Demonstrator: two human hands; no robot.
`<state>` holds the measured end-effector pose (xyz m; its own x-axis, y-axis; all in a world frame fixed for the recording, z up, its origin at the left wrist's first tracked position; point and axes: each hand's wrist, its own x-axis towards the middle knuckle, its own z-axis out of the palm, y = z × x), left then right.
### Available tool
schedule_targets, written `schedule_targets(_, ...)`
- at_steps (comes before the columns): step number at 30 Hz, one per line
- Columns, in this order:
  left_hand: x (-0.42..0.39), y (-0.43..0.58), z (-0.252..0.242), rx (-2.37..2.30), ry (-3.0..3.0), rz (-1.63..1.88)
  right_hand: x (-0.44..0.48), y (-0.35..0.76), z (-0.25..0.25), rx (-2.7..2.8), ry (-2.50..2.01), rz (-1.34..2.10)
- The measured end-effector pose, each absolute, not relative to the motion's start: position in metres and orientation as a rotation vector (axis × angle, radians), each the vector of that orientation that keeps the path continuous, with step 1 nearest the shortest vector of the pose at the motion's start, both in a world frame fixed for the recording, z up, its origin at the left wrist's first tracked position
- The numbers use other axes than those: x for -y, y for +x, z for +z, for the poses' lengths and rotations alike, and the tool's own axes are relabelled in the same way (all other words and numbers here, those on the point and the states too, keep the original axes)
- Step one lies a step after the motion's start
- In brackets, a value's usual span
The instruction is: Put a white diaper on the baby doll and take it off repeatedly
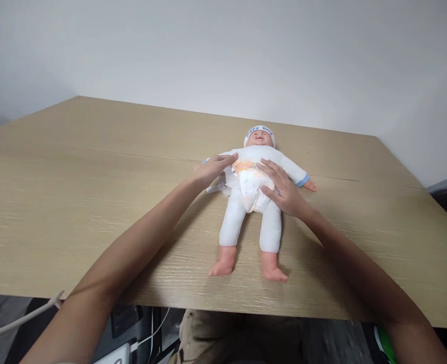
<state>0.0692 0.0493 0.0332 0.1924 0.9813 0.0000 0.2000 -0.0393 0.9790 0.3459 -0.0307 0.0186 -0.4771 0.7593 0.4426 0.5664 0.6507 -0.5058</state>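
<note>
Left hand (214,171), fingertips close together at the waistband (246,166), grip hard to tell! The disposable diaper (250,189), lying over the baby doll (261,153), should handle light and soft, best taken by its edges; right hand (283,189), fingers apart, rests on it.

Doll (260,153) on its back on the table (94,212), slightly right of mid-view, head toward the wall (223,55) behind, feet toward the near edge. Diaper (251,188) over the doll's hips and belly, left hand (216,169) at its upper left corner, right hand (282,189) along its right side; one side tab (215,188) extends leftward, just below the left hand. Cable (22,322) at lower left, by the table's near edge.
</note>
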Motion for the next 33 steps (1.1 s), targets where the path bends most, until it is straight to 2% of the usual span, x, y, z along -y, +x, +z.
schedule_targets(10,-0.049,0.065,0.042,-1.229,1.645,0.839,0.035,0.35,0.013,2.2,-1.087,0.385)
schedule_targets(15,-0.032,0.07,0.05,-1.323,1.947,1.059,0.05,0.383,-0.004,1.942,-1.269,0.237)
schedule_targets(19,-0.02,0.095,0.065,-1.119,2.289,1.143,0.055,0.407,-0.014,1.78,-1.485,0.229)
schedule_targets(24,-0.012,0.148,0.074,-0.866,2.628,0.865,0.05,0.406,-0.022,1.772,-1.574,0.185)
schedule_targets(28,-0.009,0.168,0.072,-1.027,2.754,0.631,0.049,0.404,-0.025,1.695,-1.723,0.27)
schedule_targets(33,-0.009,0.166,0.065,-1.108,2.733,0.623,0.049,0.41,-0.017,1.634,-1.904,0.395)
